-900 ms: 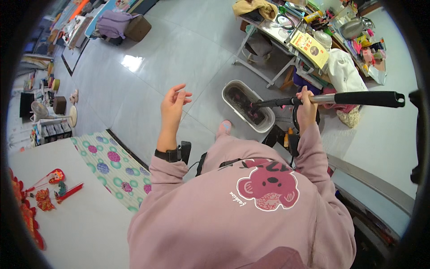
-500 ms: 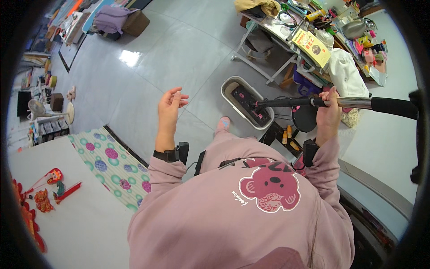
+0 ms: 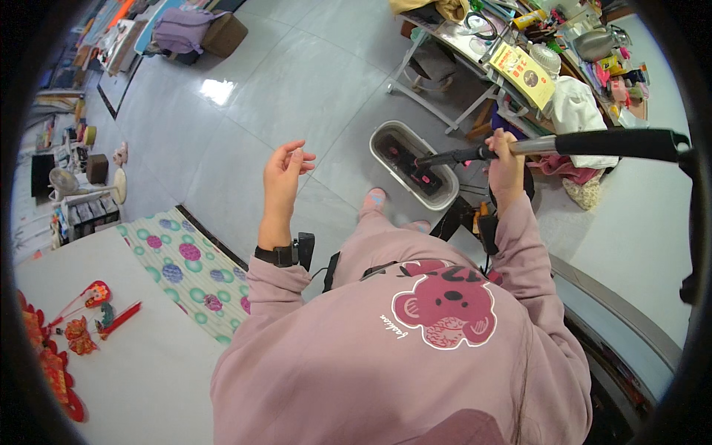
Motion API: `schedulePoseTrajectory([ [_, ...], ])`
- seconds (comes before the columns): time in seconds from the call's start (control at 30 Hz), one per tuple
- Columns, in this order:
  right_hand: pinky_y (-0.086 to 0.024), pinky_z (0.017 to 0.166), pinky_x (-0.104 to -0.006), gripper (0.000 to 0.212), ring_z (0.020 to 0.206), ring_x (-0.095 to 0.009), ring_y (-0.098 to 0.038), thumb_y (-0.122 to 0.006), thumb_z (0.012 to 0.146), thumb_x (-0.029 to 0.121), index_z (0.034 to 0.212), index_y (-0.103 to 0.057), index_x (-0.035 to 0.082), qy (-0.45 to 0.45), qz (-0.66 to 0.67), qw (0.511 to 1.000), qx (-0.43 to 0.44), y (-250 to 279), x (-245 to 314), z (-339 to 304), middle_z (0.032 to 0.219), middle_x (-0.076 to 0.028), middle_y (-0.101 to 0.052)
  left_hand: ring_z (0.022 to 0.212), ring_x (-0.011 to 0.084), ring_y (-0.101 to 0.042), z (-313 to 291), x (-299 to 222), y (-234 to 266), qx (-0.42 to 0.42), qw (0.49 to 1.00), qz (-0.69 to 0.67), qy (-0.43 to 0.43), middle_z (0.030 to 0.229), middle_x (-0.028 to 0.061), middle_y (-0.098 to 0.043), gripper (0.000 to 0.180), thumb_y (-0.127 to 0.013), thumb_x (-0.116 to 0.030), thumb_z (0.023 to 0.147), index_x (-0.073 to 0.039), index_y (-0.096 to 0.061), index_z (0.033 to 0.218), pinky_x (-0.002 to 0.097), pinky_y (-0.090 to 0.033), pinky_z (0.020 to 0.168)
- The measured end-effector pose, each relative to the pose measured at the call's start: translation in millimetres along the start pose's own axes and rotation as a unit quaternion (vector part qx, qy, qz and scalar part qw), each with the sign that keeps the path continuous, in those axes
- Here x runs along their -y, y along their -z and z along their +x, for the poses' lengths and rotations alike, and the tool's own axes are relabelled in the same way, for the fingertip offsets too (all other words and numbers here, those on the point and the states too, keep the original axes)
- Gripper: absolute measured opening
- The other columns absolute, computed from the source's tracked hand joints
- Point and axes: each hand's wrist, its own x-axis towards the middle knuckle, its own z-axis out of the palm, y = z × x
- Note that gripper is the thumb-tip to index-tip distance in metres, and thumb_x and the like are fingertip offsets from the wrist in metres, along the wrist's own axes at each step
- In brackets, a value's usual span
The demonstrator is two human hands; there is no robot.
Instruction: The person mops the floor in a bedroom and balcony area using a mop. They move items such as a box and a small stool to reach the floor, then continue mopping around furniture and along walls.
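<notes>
One hand (image 3: 506, 169) (right) neared the bucket (image 3: 445, 195).

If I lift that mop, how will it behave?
The mop should feel stiff, as its length looks straight. Its wide head, down in the bucket, may make it bottom-heavy. The long black grip beyond the right hand will probably swing.

We would call this a lived-in room, most likely in a home. We see a glossy grey tiled floor (image 3: 274, 89), a pink slipper (image 3: 374, 199), a purple bag (image 3: 180, 30) and an oblong mop bucket (image 3: 376, 145). Household clutter crowds the right-hand worktop (image 3: 448, 43); to our left are an electric fan (image 3: 61, 179), a flowered cloth (image 3: 200, 274) and red ornaments (image 3: 80, 337).
</notes>
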Motion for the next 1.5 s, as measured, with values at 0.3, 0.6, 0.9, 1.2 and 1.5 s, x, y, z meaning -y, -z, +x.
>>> schedulePoseTrajectory([
  [0.3,-0.032,0.057,-0.0246,0.032,0.063,-0.005,-0.038,-0.072,0.089,0.023,0.068,-0.051,0.011,-0.028,-0.158,0.987,0.029,-27.8,-41.3,36.6,0.068,0.007,-0.044,0.087,0.0145,-0.064,23.5,-62.9,-53.0,0.104,0.985,0.018,-0.135,0.102,0.0101,-0.069,0.036,-0.065,-0.015,0.090,-0.002,-0.059,0.123,0.0274,-0.051,0.080],
  [0.6,-0.042,0.064,-0.0282,0.019,0.071,-0.009,-0.052,-0.075,0.083,0.016,0.082,-0.059,0.007,-0.048,-0.136,0.974,0.172,-75.9,-46.9,5.6,0.076,0.002,-0.058,0.107,0.0187,-0.061,21.3,-141.6,-181.4,0.415,0.848,-0.076,-0.320,0.110,0.0089,-0.069,0.062,-0.076,-0.014,0.081,-0.004,-0.049,0.135,0.0320,-0.047,0.092],
  [0.9,-0.043,0.101,-0.0355,0.071,0.117,-0.027,-0.057,-0.079,0.071,0.020,0.135,-0.051,0.008,-0.007,-0.373,0.904,0.210,-36.8,-50.8,-18.2,0.122,-0.013,-0.062,0.048,0.0120,-0.046,29.3,-165.7,-192.2,0.352,0.900,-0.170,-0.192,0.055,0.0009,-0.048,0.024,-0.065,-0.016,0.091,-0.008,-0.053,0.072,0.0312,-0.047,0.058],
  [1.2,-0.052,0.083,-0.0350,0.089,0.095,-0.024,-0.059,-0.080,0.073,0.010,0.147,-0.031,0.013,-0.068,-0.188,0.971,0.131,-82.0,-104.3,-44.4,0.133,-0.016,-0.043,0.045,0.0142,-0.040,-3.9,-203.1,-169.9,0.324,0.891,-0.194,-0.252,0.051,0.0009,-0.041,0.024,-0.052,-0.023,0.096,-0.011,-0.046,0.076,0.0328,-0.038,0.052],
  [1.5,-0.051,0.076,-0.0401,0.034,0.092,-0.031,-0.062,-0.073,0.083,0.016,0.109,-0.051,0.011,0.027,-0.221,0.973,0.062,-133.9,-68.4,-50.9,0.103,-0.012,-0.058,0.044,0.0125,-0.036,-32.2,-251.5,-125.3,0.249,0.902,-0.152,-0.319,0.049,-0.0011,-0.038,0.025,-0.044,-0.028,0.095,-0.014,-0.041,0.075,0.0328,-0.037,0.056],
])
